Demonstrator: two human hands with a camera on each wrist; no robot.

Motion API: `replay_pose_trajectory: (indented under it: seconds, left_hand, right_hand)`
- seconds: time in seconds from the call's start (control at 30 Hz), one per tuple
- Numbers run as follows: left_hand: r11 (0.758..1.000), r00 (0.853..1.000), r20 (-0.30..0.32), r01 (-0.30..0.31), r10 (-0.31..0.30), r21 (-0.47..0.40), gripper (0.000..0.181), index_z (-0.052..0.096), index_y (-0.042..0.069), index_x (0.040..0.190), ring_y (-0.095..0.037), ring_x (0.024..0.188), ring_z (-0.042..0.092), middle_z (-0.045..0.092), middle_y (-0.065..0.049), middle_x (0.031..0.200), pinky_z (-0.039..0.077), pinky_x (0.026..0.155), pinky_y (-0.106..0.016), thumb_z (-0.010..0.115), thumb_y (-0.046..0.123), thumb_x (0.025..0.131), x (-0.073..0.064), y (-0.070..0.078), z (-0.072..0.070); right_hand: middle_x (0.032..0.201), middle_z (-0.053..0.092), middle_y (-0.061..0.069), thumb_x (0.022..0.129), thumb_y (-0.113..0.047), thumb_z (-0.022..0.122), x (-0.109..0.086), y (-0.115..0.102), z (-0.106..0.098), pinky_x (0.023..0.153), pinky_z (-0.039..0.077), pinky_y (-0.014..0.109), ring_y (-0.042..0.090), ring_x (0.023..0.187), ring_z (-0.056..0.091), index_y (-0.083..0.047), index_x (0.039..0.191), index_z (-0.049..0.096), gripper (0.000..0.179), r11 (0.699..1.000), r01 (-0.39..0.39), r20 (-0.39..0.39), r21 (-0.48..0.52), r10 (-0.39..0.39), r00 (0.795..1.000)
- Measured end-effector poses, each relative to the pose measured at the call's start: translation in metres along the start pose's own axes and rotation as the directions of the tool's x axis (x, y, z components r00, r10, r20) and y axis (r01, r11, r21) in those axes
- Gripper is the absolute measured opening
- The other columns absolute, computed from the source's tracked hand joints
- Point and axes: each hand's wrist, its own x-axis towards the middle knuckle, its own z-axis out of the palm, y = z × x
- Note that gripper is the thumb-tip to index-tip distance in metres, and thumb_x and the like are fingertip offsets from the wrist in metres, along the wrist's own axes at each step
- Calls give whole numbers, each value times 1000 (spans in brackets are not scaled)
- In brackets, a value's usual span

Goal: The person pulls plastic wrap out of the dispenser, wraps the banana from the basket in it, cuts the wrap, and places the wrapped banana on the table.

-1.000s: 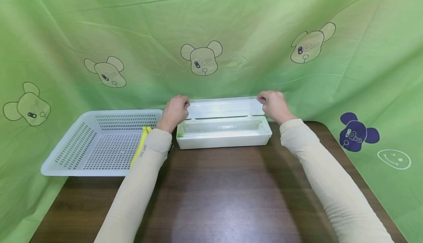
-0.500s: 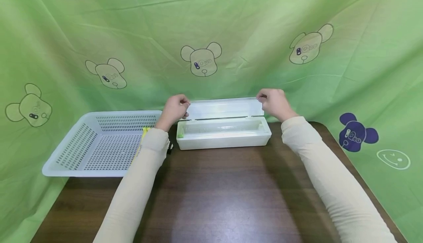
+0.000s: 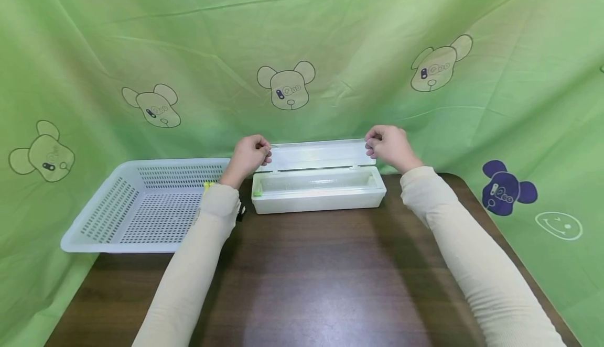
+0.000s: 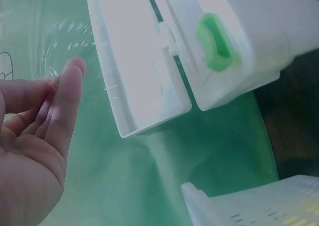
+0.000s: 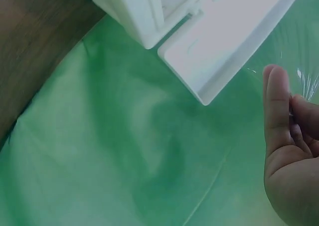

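Note:
A white cling film dispenser (image 3: pixel 321 203) stands at the back of the table, its lid (image 3: pixel 325 154) tipped back on the hinges. A clear roll (image 3: pixel 321 181) shows inside, and a green plastic piece (image 4: pixel 214 41) sits at the box's left end. My left hand (image 3: pixel 247 158) pinches a corner of thin, clear cling film (image 4: pixel 75 34) between thumb and fingers, beside the lid's left end. Over the lid's right end, my right hand (image 3: pixel 392 148) pinches the film's other side, where it gathers in shiny creases (image 5: pixel 308 81) at the fingertips. The film between the hands is barely visible in the head view.
To the left stands a pale perforated basket (image 3: pixel 80 244) holding a yellow item (image 3: pixel 208 185), mostly hidden by my left sleeve. The brown wooden table (image 3: pixel 306 273) extends in front of the dispenser. A green curtain (image 3: pixel 349 32) with bear prints hangs close behind.
Both hands keep their pinch near the lid's ends. My left hand has turned so more of its fingers show, and my right hand has risen slightly. The left sleeve covers more of the yellow item.

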Motion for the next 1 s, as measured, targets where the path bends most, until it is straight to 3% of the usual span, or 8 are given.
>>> replay_pose_trajectory:
  seconds: [0.2, 0.33, 0.73, 0.87, 1.0]
  left_hand:
    - [993, 998, 55, -27, 21, 111, 26, 65, -3, 124, -26, 94, 69, 69, -19, 107, 57, 81, -37, 56, 5, 102, -2, -1, -4]
    - [990, 997, 68, -43, 34, 133, 25, 68, -2, 124, -26, 96, 68, 70, -19, 108, 56, 82, -37, 58, 4, 101, -2, -1, -4]
    - [1000, 1000, -16, -9, 9, 19, 19, 70, -6, 114, -36, 97, 68, 69, -25, 108, 56, 84, -45, 57, 2, 102, -2, -5, 1]
    - [1000, 1000, -22, 1, -1, -10, 18, 70, -7, 113, -38, 97, 68, 69, -26, 107, 56, 86, -47, 58, 2, 102, -2, -5, 0]
    - [1000, 1000, -28, 9, -10, -17, 19, 69, -7, 114, -34, 95, 68, 69, -25, 107, 56, 86, -45, 58, 1, 102, -2, -5, 0]
  right_hand:
    - [94, 67, 25, 101, 4, 52, -1, 3, -1, 70, 60, 34, 32, 80, 70, 11, 107, 65, 16, 1000, -7, -5, -30, 7, 1000]
    - [95, 68, 23, 102, -1, 52, -2, 7, -2, 68, 59, 30, 32, 81, 70, 9, 112, 65, 20, 999, -26, 1, -25, 26, 1000]
    - [99, 70, 23, 101, -11, 61, -5, 10, -4, 75, 53, 36, 32, 86, 68, 4, 115, 70, 23, 997, -14, 86, -74, 21, 996]
    - [98, 71, 19, 98, -16, 68, -6, 11, -5, 74, 51, 36, 31, 86, 67, 2, 116, 71, 26, 988, 38, 114, -149, -21, 993]
    - [99, 70, 18, 97, -8, 67, -4, 13, -3, 77, 53, 42, 30, 82, 68, 6, 114, 71, 22, 965, 131, 116, -225, -107, 987]
